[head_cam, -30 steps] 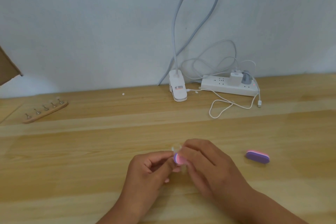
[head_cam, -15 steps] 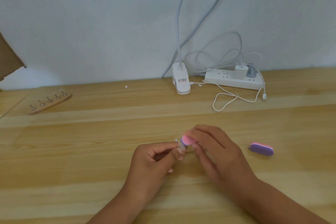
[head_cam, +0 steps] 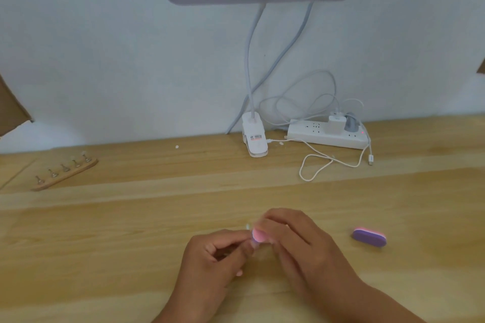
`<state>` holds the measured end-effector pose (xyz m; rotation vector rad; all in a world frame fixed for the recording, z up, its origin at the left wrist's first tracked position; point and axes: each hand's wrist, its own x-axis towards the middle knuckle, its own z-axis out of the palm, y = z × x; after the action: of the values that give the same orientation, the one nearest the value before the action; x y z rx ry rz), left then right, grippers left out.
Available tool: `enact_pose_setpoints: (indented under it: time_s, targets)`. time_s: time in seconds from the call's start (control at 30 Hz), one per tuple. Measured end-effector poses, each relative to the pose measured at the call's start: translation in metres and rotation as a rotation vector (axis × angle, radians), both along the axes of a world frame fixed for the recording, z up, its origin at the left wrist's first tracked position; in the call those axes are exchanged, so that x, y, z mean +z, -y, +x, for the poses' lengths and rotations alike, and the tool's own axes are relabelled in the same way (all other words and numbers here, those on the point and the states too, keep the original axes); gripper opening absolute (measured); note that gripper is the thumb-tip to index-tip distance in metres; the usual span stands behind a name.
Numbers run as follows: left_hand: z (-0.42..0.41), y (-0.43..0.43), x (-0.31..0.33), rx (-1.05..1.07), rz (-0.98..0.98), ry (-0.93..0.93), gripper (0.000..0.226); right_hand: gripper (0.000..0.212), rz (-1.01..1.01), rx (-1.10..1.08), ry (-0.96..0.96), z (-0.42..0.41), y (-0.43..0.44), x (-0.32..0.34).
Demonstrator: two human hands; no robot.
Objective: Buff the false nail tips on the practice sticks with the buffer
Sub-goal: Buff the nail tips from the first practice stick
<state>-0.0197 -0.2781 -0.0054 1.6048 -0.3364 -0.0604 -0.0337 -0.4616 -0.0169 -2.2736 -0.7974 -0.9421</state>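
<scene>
Hands: both low over the bench [head_cam: 105, 244], meeting at the fingertips.
Left hand [head_cam: 215, 257]: fingers curled and pinching a practice stick. The stick is hidden inside the fingers.
Nail tip [head_cam: 248, 226]: faint, clear and blurred, just above the left fingertips and against the buffer.
Right hand [head_cam: 296, 246]: fingers wrapped around the pink buffer [head_cam: 258, 235], with its end poking out toward the left hand.
Contact: the buffer looks pressed on the tip, but blur makes the exact face unclear.
Spare buffer [head_cam: 368, 237]: purple and pink, flat on the bench near the right hand on its outer side, untouched.
Rack [head_cam: 65, 173]: wooden strip far out beyond the left hand, with five sticks standing in it. They are too small to tell whether they carry tips or have been buffed.
Beyond hands: clip lamp [head_cam: 254, 139], power strip [head_cam: 325, 134] and a loose cable [head_cam: 315, 165] by the wall.
Progress: probably mid-buff on one tip.
Left to do: likely finish this tip, park the stick, then work through whichever rack sticks are not yet buffed. The count done is unknown.
</scene>
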Motion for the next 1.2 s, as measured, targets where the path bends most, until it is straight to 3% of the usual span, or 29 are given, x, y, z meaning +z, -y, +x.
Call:
enact_pose_setpoints:
  time_s: [0.1, 0.23, 0.37, 0.53, 0.67, 0.83, 0.97, 1.1, 1.2]
  targets:
    - [0.001, 0.001, 0.001, 0.015, -0.006, -0.012, 0.016, 0.025, 0.064, -0.051, -0.009, 0.000, 0.001, 0.003]
    - [0.000, 0.001, 0.002, 0.004, 0.005, 0.024, 0.016, 0.027, -0.046, 0.067, 0.036, -0.002, -0.003, 0.002]
    - [0.001, 0.000, 0.001, 0.012, 0.007, 0.009, 0.015, 0.033, 0.030, -0.078, -0.026, 0.002, 0.002, 0.002]
    - [0.000, 0.000, 0.001, 0.003, 0.013, 0.046, 0.016, 0.032, -0.039, 0.079, 0.036, -0.001, -0.002, -0.002]
    - [0.001, 0.000, -0.003, 0.018, -0.013, 0.019, 0.014, 0.026, 0.069, -0.089, -0.020, 0.004, 0.003, -0.003]
    - [0.001, 0.000, 0.000, 0.016, 0.006, 0.063, 0.012, 0.030, 0.015, 0.061, 0.005, 0.001, -0.002, -0.006]
    - [0.000, 0.003, -0.001, 0.072, -0.015, 0.044, 0.013, 0.027, 0.106, -0.098, -0.037, 0.004, 0.002, -0.004]
    - [-0.003, 0.003, 0.001, 0.050, 0.044, 0.105, 0.006, 0.029, 0.046, 0.081, 0.001, -0.001, -0.003, -0.006]
    - [-0.004, 0.004, 0.002, 0.069, 0.000, 0.099, 0.012, 0.027, 0.095, -0.076, -0.017, 0.004, 0.002, -0.006]
